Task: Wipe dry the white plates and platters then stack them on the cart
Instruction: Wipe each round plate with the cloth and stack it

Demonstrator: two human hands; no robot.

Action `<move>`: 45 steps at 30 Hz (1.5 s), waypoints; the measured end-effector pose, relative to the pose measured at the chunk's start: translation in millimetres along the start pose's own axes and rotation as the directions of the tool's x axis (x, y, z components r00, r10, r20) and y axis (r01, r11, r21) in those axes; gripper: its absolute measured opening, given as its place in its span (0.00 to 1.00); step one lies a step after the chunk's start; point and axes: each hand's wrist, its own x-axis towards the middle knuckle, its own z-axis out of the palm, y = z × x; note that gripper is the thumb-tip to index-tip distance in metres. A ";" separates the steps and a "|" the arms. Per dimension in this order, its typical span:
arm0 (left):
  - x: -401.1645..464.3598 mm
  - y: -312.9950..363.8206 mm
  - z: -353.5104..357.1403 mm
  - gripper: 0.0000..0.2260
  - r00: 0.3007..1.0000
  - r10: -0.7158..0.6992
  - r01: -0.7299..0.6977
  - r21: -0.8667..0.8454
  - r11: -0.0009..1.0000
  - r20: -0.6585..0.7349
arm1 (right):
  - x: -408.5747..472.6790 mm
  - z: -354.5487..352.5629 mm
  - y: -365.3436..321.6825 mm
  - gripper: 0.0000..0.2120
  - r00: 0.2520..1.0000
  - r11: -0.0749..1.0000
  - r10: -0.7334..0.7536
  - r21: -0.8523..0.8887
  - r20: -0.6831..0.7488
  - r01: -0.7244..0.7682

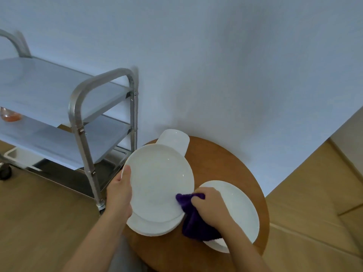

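My left hand (118, 195) grips the left rim of a large white plate (157, 181), lifted and tilted over the round wooden table (222, 165). My right hand (211, 206) holds a bunched purple cloth (191, 216) against that plate's lower right edge. Beneath the held plate lies another white plate (149, 225), its rim showing at the bottom. A further white plate (243, 211) lies on the table's right side, partly under my right hand. A white platter (174, 140) sits at the table's far edge. The steel cart (78, 107) stands to the left.
The cart's top shelf (49, 87) and middle shelf are covered with pale sheets. A small glass bowl (9, 114) with orange content sits on the middle shelf at far left. A white wall runs behind the table. Wooden floor lies all around.
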 end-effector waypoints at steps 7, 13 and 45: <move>17.5 -32.5 -12.5 0.14 0.993 -0.058 0.062 0.042 0.997 -0.098 | -12.4 -24.4 -3.8 0.12 0.902 0.860 0.189 0.508 -0.388 0.038; 34.3 -56.2 -14.0 0.18 0.990 -0.027 0.049 0.164 0.985 -0.136 | -16.5 -12.2 -6.4 0.11 0.900 0.811 0.244 0.584 -0.362 0.015; -22.0 -107.6 109.4 0.23 0.847 -0.040 -0.526 0.846 0.091 0.531 | -45.6 -58.5 75.4 0.09 0.695 0.566 0.571 0.823 -0.436 0.051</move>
